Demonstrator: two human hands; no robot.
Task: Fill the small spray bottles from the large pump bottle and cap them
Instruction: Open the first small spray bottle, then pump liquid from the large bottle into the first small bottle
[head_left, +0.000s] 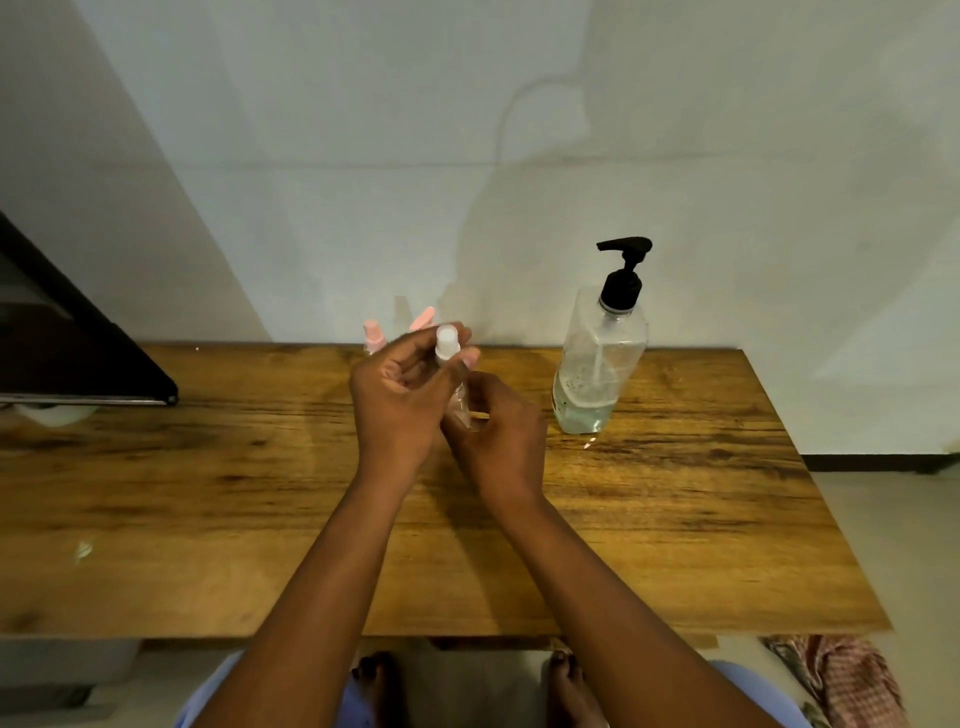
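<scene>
You've got the small spray bottle (460, 400) up off the tabletop (675, 509), its long axis near upright and leaning slightly, white spray top (447, 340) pointing up and away from you. Your left hand (400, 400) curls round the top end, fingers (462, 358) and thumb pinching just below that white head. Your right hand (498, 436) sits lower, fingers wrapped round the clear body, the bottle's base tucked inside them. Both hands touch each other around the bottle. Beyond your left fingers, two pink-topped bottles (372, 335) peek out. Right of your right hand stands the large pump bottle (597, 364), upright, black nozzle (623, 244) pointing left.
</scene>
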